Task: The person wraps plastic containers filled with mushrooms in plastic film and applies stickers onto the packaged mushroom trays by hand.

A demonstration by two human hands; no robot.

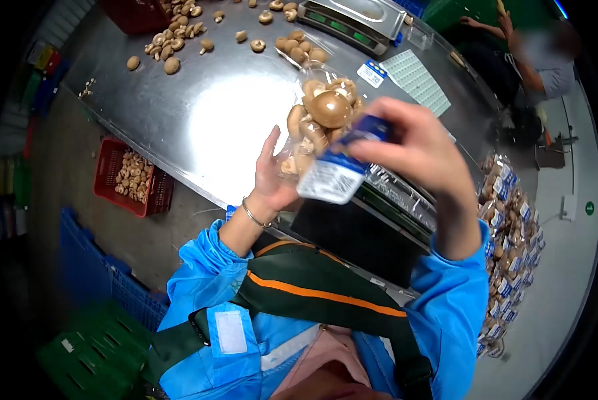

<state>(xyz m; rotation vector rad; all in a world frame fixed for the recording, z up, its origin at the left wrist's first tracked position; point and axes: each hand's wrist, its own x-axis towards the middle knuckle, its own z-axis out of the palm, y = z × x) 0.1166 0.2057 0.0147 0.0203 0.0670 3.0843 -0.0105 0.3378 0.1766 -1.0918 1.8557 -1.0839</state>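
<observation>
A clear bag of brown mushrooms (329, 110) is tilted in front of me above the metal table. My right hand (415, 143) is closed on its blue label end, thumb in front and fingers curled behind; this end is blurred. A white printed panel with a barcode (332, 180) hangs from the blue part. At the bag's lower left, my left hand (272, 177) is held palm toward the bag, one finger stretched upward. The bag hides part of that hand, and I cannot tell how firmly they touch.
Loose mushrooms (175, 40) lie on the metal table (159, 113), beside a scale (349, 23) and a label sheet (415, 80). A red crate of mushrooms (122, 177) stands on the floor at left. Packed bags (509, 257) are piled at right. Another person (545, 63) is at far right.
</observation>
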